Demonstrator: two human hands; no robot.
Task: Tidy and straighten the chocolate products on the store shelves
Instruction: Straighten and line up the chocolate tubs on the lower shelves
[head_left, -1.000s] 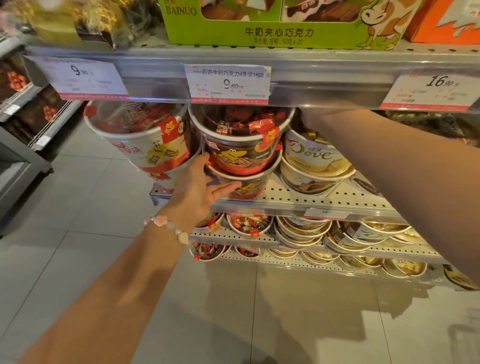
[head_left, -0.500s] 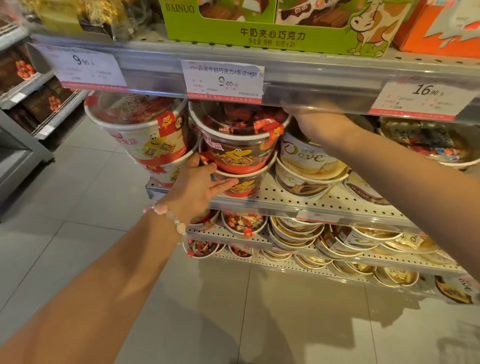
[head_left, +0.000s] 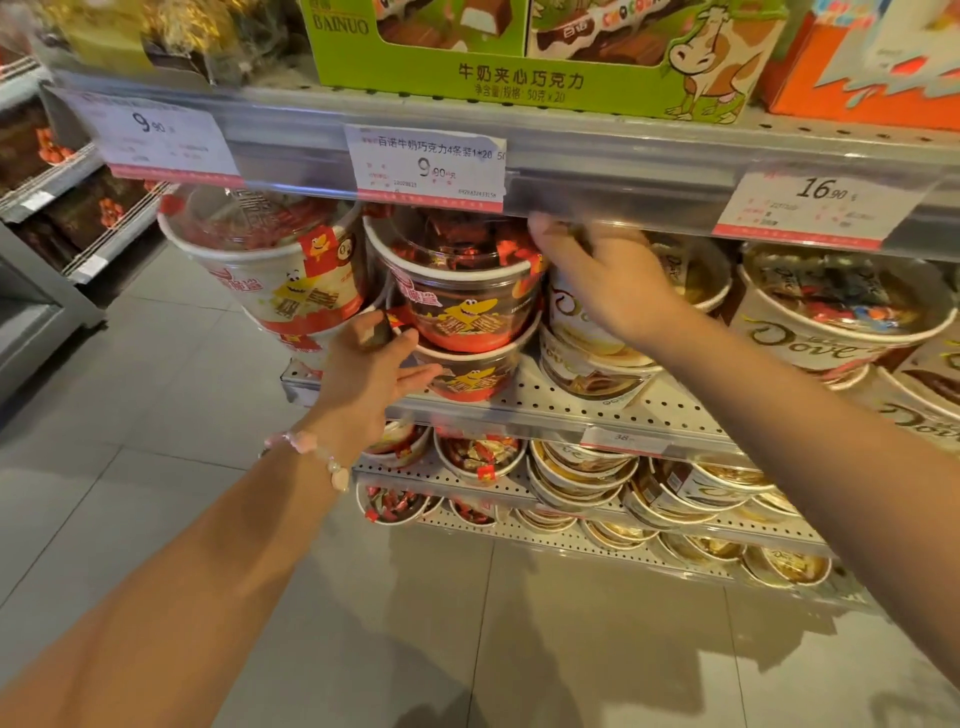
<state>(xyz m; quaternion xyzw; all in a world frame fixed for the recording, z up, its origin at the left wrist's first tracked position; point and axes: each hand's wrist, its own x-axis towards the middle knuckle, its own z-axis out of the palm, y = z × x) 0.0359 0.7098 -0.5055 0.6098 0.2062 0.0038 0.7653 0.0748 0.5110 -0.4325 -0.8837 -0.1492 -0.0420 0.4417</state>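
Since before, my right hand (head_left: 608, 283) has drawn forward onto the upper brown tub (head_left: 462, 291), apparently gripping its rim; my left hand (head_left: 371, 374) touches the lower tub (head_left: 472, 376), fingers straight, at the shelf's (head_left: 561, 400) front edge.

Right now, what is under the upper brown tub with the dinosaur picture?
Under the upper brown tub sits a second brown tub, standing on the perforated shelf. The left hand covers its left side.
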